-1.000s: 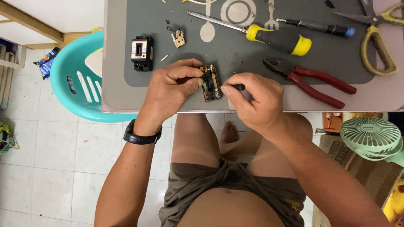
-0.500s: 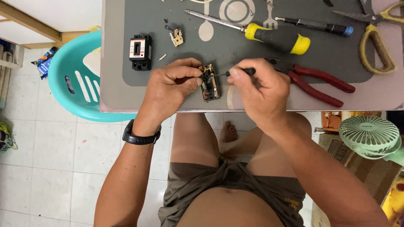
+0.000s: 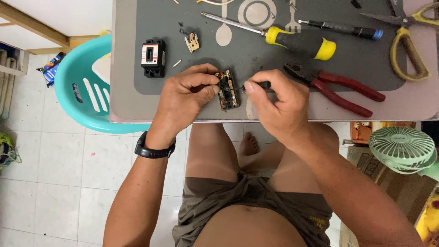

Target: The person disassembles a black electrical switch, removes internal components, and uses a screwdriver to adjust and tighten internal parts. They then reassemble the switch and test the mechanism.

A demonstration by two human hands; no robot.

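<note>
teal basket (image 3: 77, 98) beside left hand (image 3: 185, 93)

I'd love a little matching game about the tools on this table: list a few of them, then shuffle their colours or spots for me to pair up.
Things:
1. pliers
2. big screwdriver
3. scissors
4. basket

Descriptions:
A. turquoise, beside the table's left edge
B. red handles, right of the right hand
C. yellow and black handle
D. dull yellow handles, at the far right

Pairs: 1-B, 2-C, 3-D, 4-A
</note>
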